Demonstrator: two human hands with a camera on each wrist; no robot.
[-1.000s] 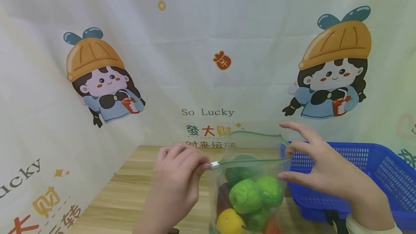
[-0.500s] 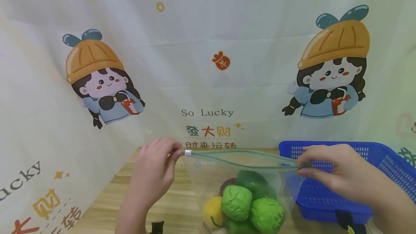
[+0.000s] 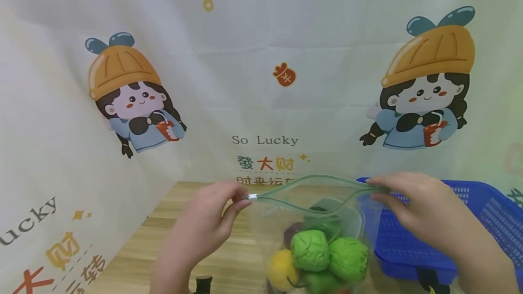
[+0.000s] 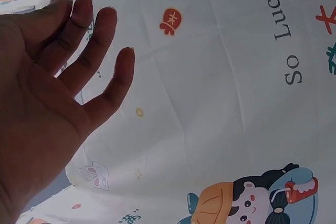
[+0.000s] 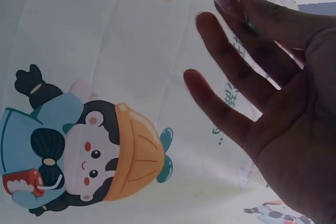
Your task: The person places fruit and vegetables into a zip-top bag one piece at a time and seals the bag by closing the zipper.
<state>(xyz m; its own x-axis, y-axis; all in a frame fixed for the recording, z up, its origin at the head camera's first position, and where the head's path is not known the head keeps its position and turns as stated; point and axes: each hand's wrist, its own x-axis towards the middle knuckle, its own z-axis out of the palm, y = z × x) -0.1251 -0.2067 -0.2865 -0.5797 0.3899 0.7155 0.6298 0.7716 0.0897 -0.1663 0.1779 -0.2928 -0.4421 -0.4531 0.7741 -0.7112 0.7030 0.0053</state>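
Note:
A clear zip bag (image 3: 265,226) with a green-edged mouth hangs between the two hands in the head view. My left hand (image 3: 206,221) pinches the mouth's left end at the white slider (image 3: 253,197). The right end is pinched between thumb and fingers of my right hand (image 3: 425,208). Between them the mouth gapes in a lens shape. Inside lie two light-green cabbages (image 3: 309,251), a yellow lemon-like fruit (image 3: 282,269), a dark green piece (image 3: 327,223) and a purple piece (image 3: 291,236). Both wrist views show thumb and forefinger together, the other fingers loosely spread.
A blue plastic basket (image 3: 402,255) stands on the right, behind the right hand and forearm. Beneath everything is a wood-grain tabletop (image 3: 151,244). A printed cloth (image 3: 261,94) with cartoon figures hangs behind and on the left side.
The right hand, spread at the bag's right corner a second ago, now pinches that end. The left hand went left, then slightly back right. The mouth stretched narrow, then widened.

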